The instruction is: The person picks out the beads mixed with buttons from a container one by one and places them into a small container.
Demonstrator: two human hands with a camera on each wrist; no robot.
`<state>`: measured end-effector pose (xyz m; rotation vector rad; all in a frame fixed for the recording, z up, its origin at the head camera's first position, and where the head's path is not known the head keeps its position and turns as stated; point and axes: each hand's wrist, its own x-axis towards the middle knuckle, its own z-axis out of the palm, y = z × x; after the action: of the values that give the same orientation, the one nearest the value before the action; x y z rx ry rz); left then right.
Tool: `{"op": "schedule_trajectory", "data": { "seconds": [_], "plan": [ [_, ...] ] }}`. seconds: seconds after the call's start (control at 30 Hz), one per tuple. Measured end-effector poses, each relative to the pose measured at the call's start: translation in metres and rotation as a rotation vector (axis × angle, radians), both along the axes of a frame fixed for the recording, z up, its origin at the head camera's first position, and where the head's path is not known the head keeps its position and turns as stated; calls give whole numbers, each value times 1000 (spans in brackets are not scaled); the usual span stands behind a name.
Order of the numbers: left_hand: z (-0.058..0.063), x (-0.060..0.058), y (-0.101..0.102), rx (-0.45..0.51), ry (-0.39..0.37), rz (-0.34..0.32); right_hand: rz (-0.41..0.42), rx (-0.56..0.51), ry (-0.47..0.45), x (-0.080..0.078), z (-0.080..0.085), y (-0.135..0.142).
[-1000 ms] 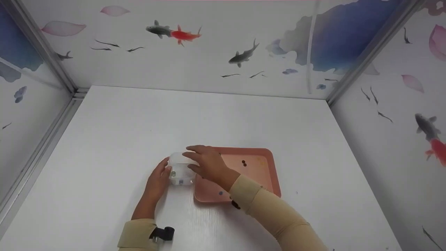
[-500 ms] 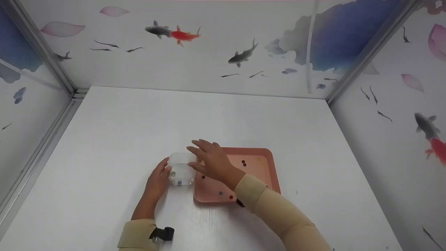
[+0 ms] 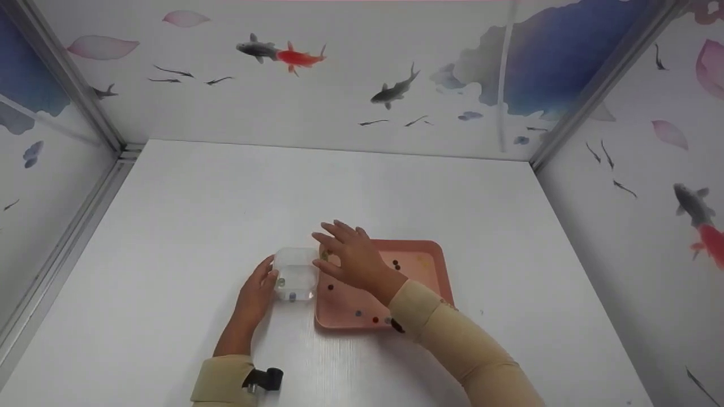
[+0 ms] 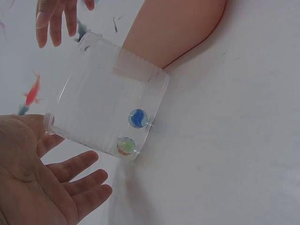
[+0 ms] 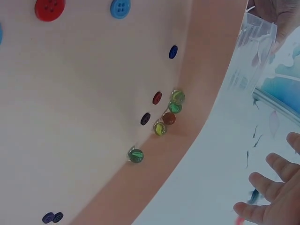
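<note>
Fingers spread, our left hand (image 3: 256, 291) flanked the clear box (image 3: 296, 271) — our right hand (image 3: 357, 259), also spread, hung above the tray (image 3: 344, 324); we judged 1 marble (image 5: 136, 155) per pinch safest.

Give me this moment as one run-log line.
left hand: beside clear container | right hand: fingers spread, nothing visibly held, near tray | clear container: two marbles inside | tray: more marbles, buttons
</note>
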<state>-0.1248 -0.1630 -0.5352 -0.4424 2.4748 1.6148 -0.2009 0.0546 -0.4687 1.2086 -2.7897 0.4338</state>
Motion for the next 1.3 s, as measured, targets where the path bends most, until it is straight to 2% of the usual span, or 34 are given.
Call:
{"op": "schedule_trajectory", "data": {
  "seconds": [0.13, 0.3, 0.63, 0.9, 1.13, 1.3],
  "plan": [
    [0, 1, 0, 8, 25, -9, 9, -32, -5, -2, -1, 5],
    [-1, 1, -1, 17, 18, -7, -16, -63, -37, -5, -2, 11],
    [-1, 1, -1, 15, 12, -4, -43, -65, -40, -10, -4, 25],
    [-1, 1, 0, 18, 3, -4, -74, -105, -98, -15, -8, 33],
    [0, 0, 1, -19, -1, -5, -109, -180, -150, -19, -11, 40],
    [1, 1, 0, -4, 6, -5, -137, -188, -189, -21, -12, 44]
  ]
}}
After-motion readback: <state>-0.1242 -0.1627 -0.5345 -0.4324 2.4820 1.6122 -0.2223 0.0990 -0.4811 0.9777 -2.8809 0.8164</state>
